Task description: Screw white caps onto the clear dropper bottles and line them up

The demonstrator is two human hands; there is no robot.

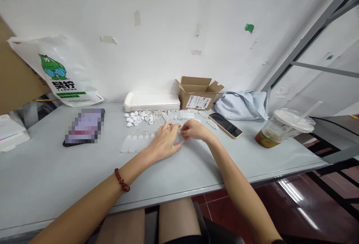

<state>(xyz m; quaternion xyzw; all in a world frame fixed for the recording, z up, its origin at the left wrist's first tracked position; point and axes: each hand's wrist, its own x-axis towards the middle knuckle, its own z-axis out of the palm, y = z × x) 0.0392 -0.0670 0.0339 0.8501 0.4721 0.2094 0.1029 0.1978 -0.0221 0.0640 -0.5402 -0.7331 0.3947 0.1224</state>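
Pinching a clear plastic piece with the right hand, between both sets of fingertips; cannot tell whether clamping or steadying with the left hand. Could knock clear tags, just left of those fingers, askew by sliding that palm.

Small workshop-like room, indicated by a plain grey bench; behind the bench, a white wall with tape scraps; on the bench, an open cardboard box and loose white caps; right of the bench, grey metal framing.
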